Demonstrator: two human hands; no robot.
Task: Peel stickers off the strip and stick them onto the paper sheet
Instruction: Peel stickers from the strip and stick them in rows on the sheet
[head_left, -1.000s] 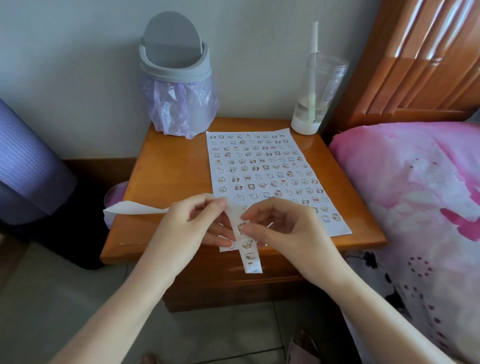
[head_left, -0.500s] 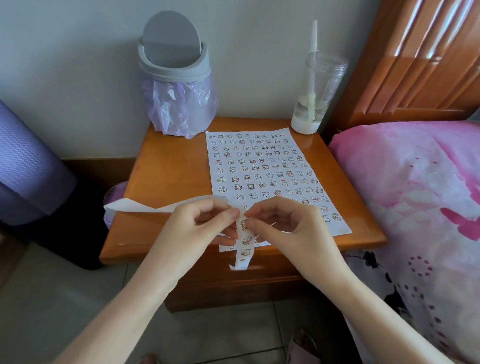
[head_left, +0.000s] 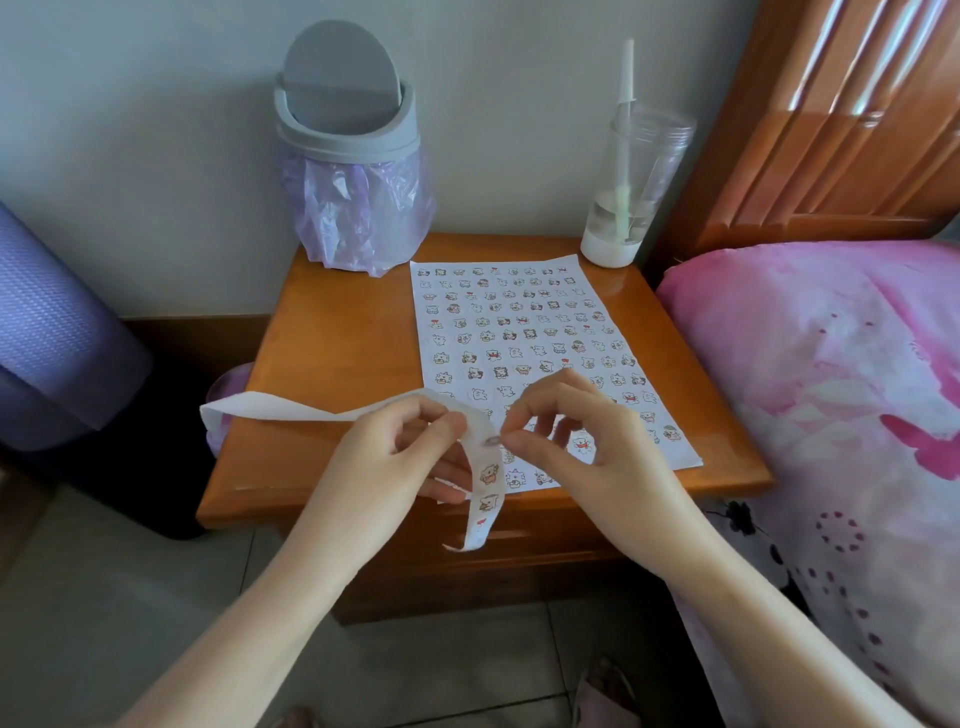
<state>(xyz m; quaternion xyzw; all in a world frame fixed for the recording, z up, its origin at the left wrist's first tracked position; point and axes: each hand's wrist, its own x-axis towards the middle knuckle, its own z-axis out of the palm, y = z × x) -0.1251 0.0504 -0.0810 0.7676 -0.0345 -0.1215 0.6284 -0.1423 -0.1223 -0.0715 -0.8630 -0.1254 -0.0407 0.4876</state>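
Your wooden counter (head_left: 332, 332) carries a grey swing-lid bin (head_left: 347, 130) lined with a purple bag (head_left: 358, 213), back left. A clear tumbler (head_left: 631, 182) with straw stands back right. Pink floral bedding (head_left: 831, 374) lies right; purple rolled mat (head_left: 57, 332) left.

Bedroom, domestic: wooden bedside table (head_left: 337, 332) beside bed with pink floral bedding (head_left: 831, 374), wooden headboard (head_left: 841, 119), small lidded bin (head_left: 353, 171), tiled floor (head_left: 130, 597).

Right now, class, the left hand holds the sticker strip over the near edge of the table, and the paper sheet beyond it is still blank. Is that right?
Not quite. The head view shows the paper sheet already covered in rows of stickers. The left hand does hold the sticker strip over the table's near edge.
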